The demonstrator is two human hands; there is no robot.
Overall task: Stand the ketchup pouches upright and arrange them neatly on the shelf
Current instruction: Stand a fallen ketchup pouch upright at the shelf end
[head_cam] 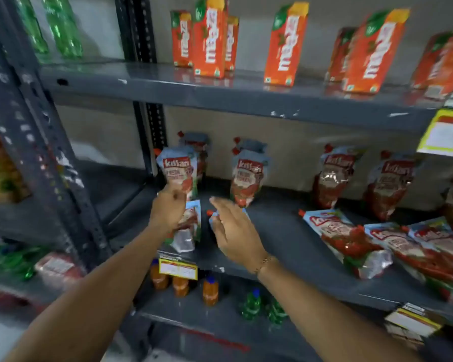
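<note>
Red-and-blue ketchup pouches fill the grey middle shelf (285, 231). My left hand (168, 209) is curled around the bottom of an upright pouch (178, 171) at the shelf's left end. Below that hand another pouch (190, 228) leans at the front edge. My right hand (233, 231) hovers palm down with fingers apart over a pouch whose red cap (209, 212) peeks out; the rest is hidden. Further right, pouches stand upright (249, 178) (335, 176) (390, 184). Several pouches lie flat at the front right (345, 239) (416, 252).
Orange juice cartons (209, 40) stand on the shelf above, with green bottles (60, 27) at upper left. The shelf below holds orange bottles (179, 283) and green bottles (251, 304). Yellow price tags (177, 269) (445, 134) hang on the shelf edges. A perforated steel post (50, 152) stands left.
</note>
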